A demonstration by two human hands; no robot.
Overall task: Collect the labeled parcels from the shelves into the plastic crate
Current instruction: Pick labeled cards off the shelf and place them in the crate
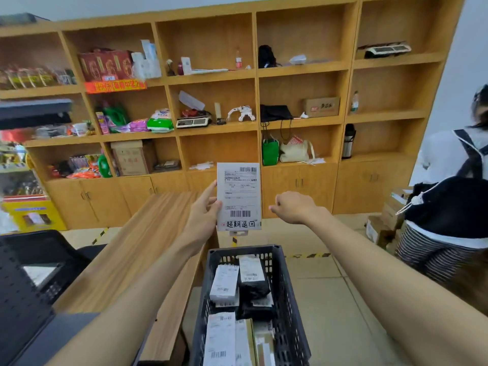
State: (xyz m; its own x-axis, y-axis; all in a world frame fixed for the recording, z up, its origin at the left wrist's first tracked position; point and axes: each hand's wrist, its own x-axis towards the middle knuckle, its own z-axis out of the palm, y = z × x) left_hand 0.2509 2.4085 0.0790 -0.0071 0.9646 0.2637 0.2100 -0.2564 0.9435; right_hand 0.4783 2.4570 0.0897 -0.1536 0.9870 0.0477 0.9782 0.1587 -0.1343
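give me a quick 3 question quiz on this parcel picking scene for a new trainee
1. True or false: the left hand holds the white labeled parcel above the far end of the plastic crate.
2. Which hand grips nothing?
A. left
B. right
C. neither
3. Fill in: the crate already holds several ____.

Key:
1. True.
2. B. The right hand is loosely curled beside the parcel, apart from it.
3. Parcels. Several labeled packages, white and black, lie inside.
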